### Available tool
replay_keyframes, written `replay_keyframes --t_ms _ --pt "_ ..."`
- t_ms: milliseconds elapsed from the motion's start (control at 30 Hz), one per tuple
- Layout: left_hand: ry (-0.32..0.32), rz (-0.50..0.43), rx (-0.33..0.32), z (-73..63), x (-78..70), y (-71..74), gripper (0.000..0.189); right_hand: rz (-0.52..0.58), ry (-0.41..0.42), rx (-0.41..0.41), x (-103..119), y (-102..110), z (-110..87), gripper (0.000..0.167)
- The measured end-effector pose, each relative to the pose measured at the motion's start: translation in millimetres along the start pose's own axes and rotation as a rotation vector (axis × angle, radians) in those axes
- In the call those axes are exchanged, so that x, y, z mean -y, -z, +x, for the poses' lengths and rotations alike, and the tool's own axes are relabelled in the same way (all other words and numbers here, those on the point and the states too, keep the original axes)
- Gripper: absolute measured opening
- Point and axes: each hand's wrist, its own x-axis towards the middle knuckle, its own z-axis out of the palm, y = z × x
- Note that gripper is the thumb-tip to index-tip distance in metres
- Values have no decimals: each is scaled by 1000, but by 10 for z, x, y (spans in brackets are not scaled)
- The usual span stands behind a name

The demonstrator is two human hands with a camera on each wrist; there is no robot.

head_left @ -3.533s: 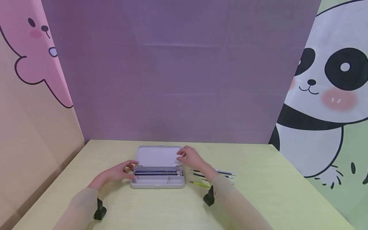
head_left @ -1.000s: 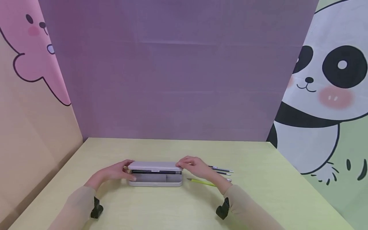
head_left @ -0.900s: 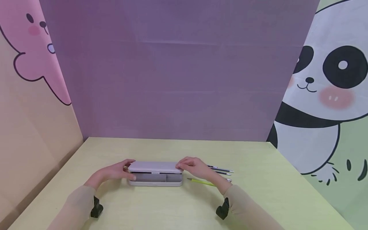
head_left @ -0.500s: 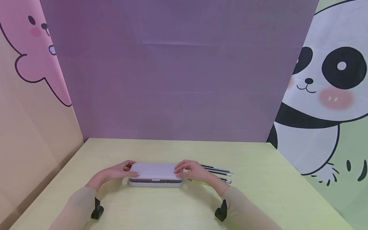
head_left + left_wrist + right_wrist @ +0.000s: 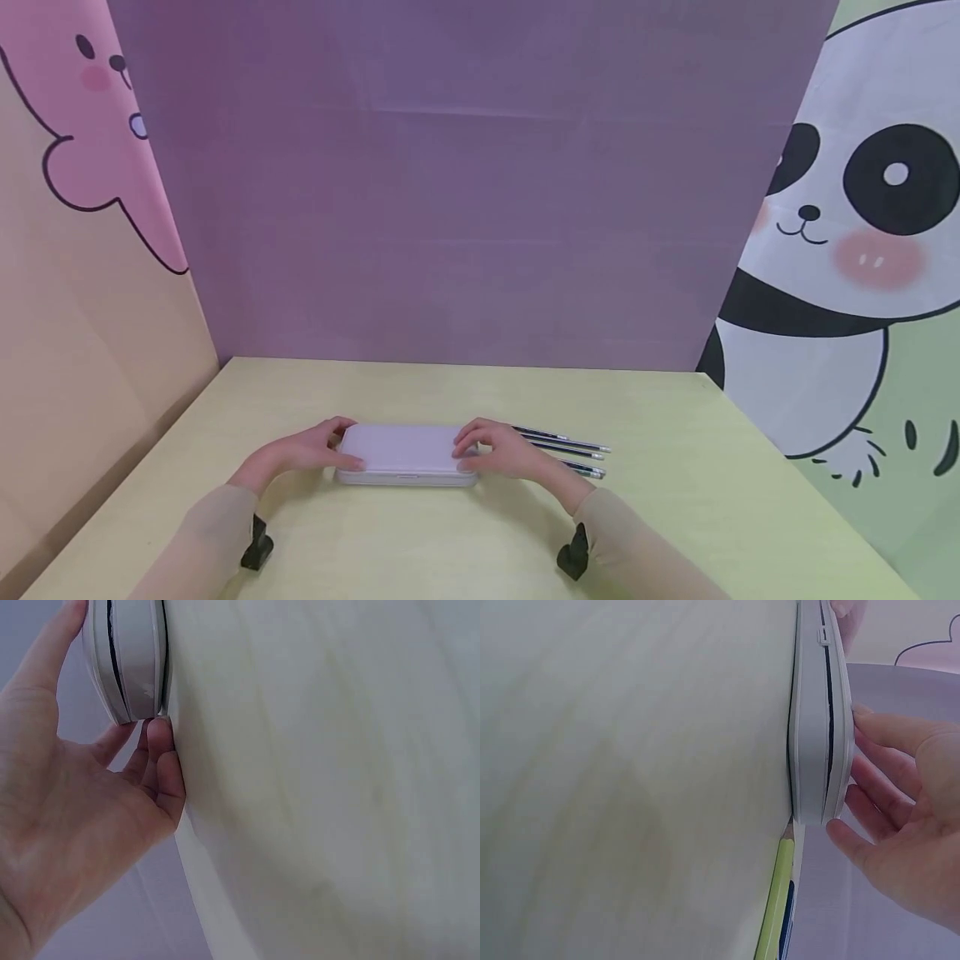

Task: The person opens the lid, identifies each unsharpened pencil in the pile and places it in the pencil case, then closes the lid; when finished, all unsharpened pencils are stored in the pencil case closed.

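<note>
A pale lilac pencil case lies on the table with its lid down. Along its side a thin dark seam shows in both wrist views. My left hand grips the case's left end, thumb on the lid and fingers bent against the end, as the left wrist view shows. My right hand rests on the lid's right end with thumb and fingertips. In the right wrist view its fingers touch the lid and its corner. The pencils inside the case are hidden.
Several dark pencils with white ends lie right of the case, partly behind my right hand. A yellow-green pencil points at the case's right end. A purple backdrop stands at the table's far edge.
The lid has swung from standing fully back, down over the pencils and onto the case. My right hand has come down with it. My left thumb has moved from the case's front up onto the lid.
</note>
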Motion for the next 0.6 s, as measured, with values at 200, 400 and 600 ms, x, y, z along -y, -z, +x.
replay_keyframes --t_ms 200,400,600 --pt "-14 7 13 9 -8 17 88 -4 -10 2 18 10 4 12" --pt "-29 13 30 5 -6 24 87 2 -11 6 8 9 2 12" --pt "-22 13 17 11 16 14 85 -1 -23 11 -14 7 13 12"
